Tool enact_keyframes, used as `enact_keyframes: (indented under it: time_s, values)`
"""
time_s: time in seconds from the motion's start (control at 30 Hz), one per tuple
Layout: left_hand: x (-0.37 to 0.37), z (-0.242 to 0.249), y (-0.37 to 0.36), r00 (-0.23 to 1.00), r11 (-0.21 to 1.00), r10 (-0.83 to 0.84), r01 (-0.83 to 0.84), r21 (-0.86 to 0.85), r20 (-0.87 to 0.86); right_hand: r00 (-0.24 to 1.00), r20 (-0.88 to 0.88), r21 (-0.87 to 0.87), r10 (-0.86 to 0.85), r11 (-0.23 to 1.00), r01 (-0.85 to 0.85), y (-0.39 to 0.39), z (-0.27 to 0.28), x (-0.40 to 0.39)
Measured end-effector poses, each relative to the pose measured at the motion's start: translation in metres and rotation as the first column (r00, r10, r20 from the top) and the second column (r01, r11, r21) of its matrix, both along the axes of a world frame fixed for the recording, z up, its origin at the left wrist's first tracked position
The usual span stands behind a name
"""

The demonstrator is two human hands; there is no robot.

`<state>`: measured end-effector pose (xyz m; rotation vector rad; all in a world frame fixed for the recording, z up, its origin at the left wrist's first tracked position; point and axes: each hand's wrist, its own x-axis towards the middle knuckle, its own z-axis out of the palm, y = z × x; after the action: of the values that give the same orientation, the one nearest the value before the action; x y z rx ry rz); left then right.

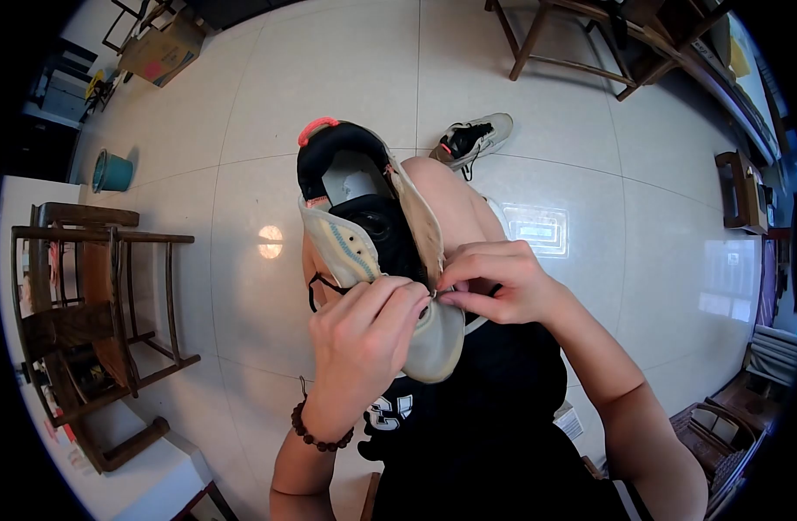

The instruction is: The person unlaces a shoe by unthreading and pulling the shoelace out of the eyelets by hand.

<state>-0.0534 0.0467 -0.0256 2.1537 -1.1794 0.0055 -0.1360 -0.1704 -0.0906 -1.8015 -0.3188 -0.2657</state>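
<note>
- Fingers of our left hand (363,334) are curled over the toe end of a beige sneaker (390,252); they press on its upper, closed around the front of the shoe.
- Our right hand (494,282) sits just beside the left one, thumb and forefinger pinched nearly shut at the lace row of the sneaker; what they pinch is too small for us to tell, though a black lace (316,291) loops out at the sneaker's left side.
- A beaded bracelet (316,434) circles our left wrist, below the sneaker.
- The sneaker is held up in front of us, above our lap, resting against our raised bare knee (455,204); its black-lined opening and a pink heel loop (317,128) point away from us, and the toe points towards our body.
- We wear black shorts (485,417) with white print, just below the sneaker.
- A second sneaker (472,139) lies on the white tiled floor (329,69) beyond the held sneaker, to its upper right, well apart from it.
- A wooden chair (94,295) stands to the left of the sneaker, a teal bucket (112,171) farther off to its upper left, and a cardboard box (159,48) beyond that.
</note>
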Motion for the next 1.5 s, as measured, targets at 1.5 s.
enact_keyframes:
  time_s: [1.5]
  values:
    - [0.001, -0.004, 0.007, 0.992, 0.998, 0.016, -0.023, -0.055, -0.125, 0.998, 0.05, 0.062, -0.03, 0.998, 0.027, 0.005, -0.009, -0.001]
